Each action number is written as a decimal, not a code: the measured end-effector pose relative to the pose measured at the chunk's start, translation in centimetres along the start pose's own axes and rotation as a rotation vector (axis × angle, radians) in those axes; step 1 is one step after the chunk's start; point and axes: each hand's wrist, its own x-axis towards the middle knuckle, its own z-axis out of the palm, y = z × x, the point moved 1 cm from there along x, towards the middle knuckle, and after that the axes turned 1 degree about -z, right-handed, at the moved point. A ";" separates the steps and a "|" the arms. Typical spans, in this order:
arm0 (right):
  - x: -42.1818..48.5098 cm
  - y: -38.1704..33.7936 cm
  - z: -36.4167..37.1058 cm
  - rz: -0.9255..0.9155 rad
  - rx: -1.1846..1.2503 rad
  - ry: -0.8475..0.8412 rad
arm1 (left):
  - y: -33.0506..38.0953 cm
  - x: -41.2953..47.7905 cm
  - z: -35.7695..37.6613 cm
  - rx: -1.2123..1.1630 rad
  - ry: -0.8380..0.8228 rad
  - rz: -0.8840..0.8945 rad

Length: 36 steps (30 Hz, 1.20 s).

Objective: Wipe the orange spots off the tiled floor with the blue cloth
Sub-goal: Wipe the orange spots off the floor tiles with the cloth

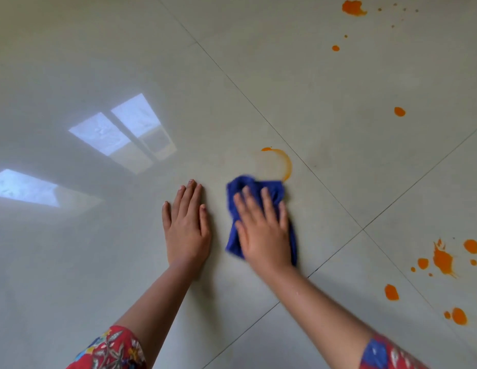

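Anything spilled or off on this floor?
Yes: orange spots spilled on the tiled floor, right side: a cluster lower right, a blob top right, and a half-wiped ring smear just beyond the blue cloth under the right hand.

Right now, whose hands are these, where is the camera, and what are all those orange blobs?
There is no machine here, just a person. The camera sits on the person's head and looks down, so you see their arms as they would. The left hand lies flat on the tiled floor. The right hand presses flat on a blue cloth; it looks blurry, so it is probably moving. Just beyond the cloth is a faint orange ring, a smeared spot. More orange spots lie off to the right, and a big one far up. The bright shapes on the left are windows mirrored in the shiny floor.
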 end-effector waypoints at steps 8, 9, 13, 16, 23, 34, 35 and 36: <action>12.4 3.4 0.5 -0.122 -0.103 -0.086 | 0.0 0.0 0.0 0.012 -0.019 -0.006; 12.7 6.1 0.1 0.032 -0.098 -0.057 | 0.0 -0.1 0.0 0.017 -0.024 -0.005; 4.6 8.0 -1.1 0.404 -0.034 0.076 | 0.2 0.1 0.1 0.056 -0.035 -0.011; -0.1 1.6 0.0 -0.029 0.006 -0.052 | 0.2 0.1 0.1 0.069 -0.043 -0.020; 12.1 9.8 0.0 0.264 -0.043 -0.058 | 0.0 0.0 0.1 0.064 -0.057 -0.010; 12.9 7.8 0.0 0.311 0.049 0.003 | 0.2 0.0 0.3 0.105 -0.069 -0.007; 11.7 6.1 0.2 0.130 0.001 -0.003 | 0.2 0.0 0.2 0.102 -0.072 -0.002; 9.3 4.9 0.1 -0.069 -0.036 -0.027 | 0.2 0.0 0.0 0.105 -0.073 0.003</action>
